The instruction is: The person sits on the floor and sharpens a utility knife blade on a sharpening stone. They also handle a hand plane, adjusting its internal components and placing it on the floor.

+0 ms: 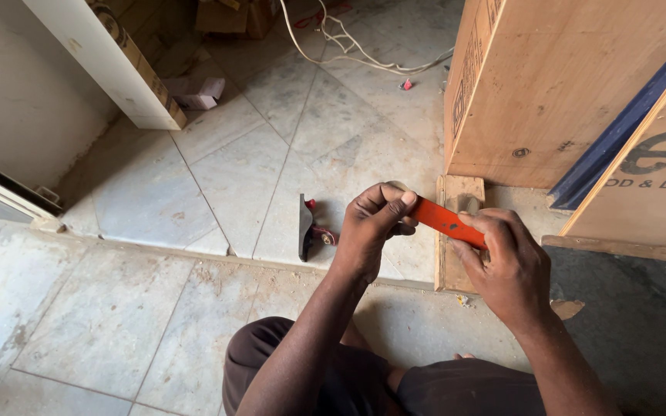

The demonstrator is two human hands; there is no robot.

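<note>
Holding a flat orange tool [447, 222], perhaps a folded utility knife, with both hands above the tiled floor [271, 154]: left hand [371, 227] pinching its upper end, fingers [395, 208] curled tight around it; right hand [506, 266] gripping the lower end, fingers closed over it. Hanging just above a small wooden block [460, 196], itself sitting against a large plywood panel [549, 92]. Lying on the floor just left of the left hand, a small black object with red parts [307, 227]. Trailing across the tiles farther back, a white cable [364, 58].
</note>
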